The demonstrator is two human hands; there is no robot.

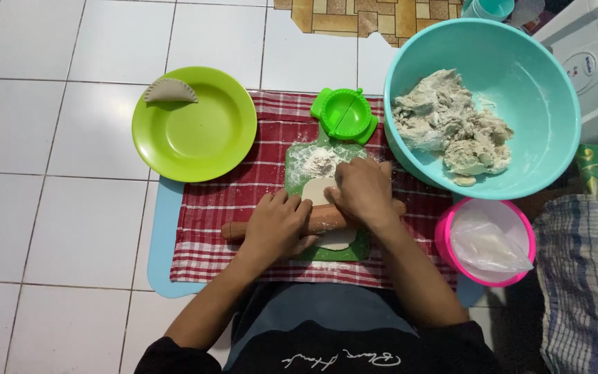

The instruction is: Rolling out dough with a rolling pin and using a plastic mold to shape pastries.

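Both hands press on a wooden rolling pin (325,219) that lies across a flat piece of pale dough (318,190). My left hand (278,225) covers the pin's left part, and my right hand (363,190) covers its right part. The dough rests on a small green floured board (299,161) laid over a red and white checked cloth (230,194). A green hinged dumpling press (344,114) stands closed just beyond the board.
A lime green plate (198,131) at the left holds one crimped half-moon dumpling (169,91). A large teal bowl (520,62) with rough dough sits at the right. Below it is a pink bowl (451,239) with a plastic bag. A blue mat (162,235) lies under the cloth on white tiles.
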